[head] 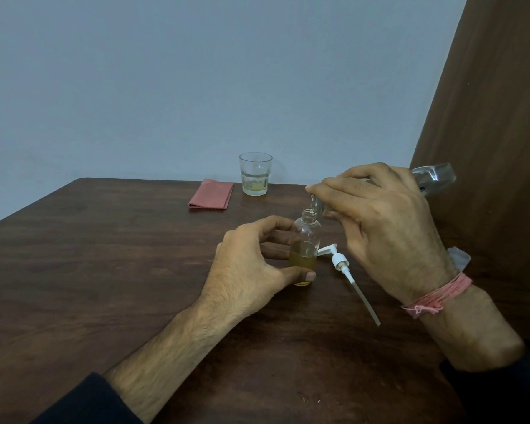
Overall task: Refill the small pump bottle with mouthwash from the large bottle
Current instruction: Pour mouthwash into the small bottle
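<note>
Small bottle (306,240) upright on table (104,255), about a third full of yellow liquid, left hand (251,264) wrapped around it; right hand (380,221) has closed grip on tipped large bottle (435,177), mouth just over the small neck. Pour step underway; next needs steady tilt, stop before overflow, then refit pump (341,263) lying just beside. Label unreadable.

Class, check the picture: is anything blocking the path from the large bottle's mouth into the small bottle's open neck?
Nothing visible does. The large bottle tilts directly over the small bottle; the pump head lies aside on the table.
</note>
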The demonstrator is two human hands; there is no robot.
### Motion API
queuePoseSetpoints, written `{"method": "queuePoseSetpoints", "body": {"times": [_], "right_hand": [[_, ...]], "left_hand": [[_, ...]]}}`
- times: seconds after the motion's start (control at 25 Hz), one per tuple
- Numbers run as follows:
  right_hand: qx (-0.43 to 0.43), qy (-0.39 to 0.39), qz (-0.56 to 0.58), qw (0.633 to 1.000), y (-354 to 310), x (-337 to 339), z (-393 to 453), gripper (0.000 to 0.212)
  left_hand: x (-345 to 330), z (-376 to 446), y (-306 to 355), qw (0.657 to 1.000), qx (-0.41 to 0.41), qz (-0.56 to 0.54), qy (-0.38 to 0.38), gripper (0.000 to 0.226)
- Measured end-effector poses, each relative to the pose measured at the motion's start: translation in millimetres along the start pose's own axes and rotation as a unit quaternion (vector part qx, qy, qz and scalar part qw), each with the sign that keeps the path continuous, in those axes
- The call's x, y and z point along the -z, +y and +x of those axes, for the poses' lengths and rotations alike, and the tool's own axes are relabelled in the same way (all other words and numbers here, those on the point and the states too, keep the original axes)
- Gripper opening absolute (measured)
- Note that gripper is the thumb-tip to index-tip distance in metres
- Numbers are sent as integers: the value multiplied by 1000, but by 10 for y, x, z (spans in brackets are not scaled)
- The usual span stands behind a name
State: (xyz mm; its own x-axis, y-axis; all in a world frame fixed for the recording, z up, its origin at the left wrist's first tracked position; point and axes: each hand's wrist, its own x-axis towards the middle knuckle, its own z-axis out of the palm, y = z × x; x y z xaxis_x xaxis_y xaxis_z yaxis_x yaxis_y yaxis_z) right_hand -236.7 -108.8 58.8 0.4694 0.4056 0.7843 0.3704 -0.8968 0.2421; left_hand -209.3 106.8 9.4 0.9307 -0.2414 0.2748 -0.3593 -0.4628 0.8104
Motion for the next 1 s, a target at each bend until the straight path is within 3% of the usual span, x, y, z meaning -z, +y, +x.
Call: {"method": "queuePoseSetpoints", "body": {"times": [1.0], "right_hand": [[7, 8, -3, 1000, -7, 8, 1, 55]], "left_hand": [[-3, 4, 10, 1000, 8, 5, -1, 65]]}}
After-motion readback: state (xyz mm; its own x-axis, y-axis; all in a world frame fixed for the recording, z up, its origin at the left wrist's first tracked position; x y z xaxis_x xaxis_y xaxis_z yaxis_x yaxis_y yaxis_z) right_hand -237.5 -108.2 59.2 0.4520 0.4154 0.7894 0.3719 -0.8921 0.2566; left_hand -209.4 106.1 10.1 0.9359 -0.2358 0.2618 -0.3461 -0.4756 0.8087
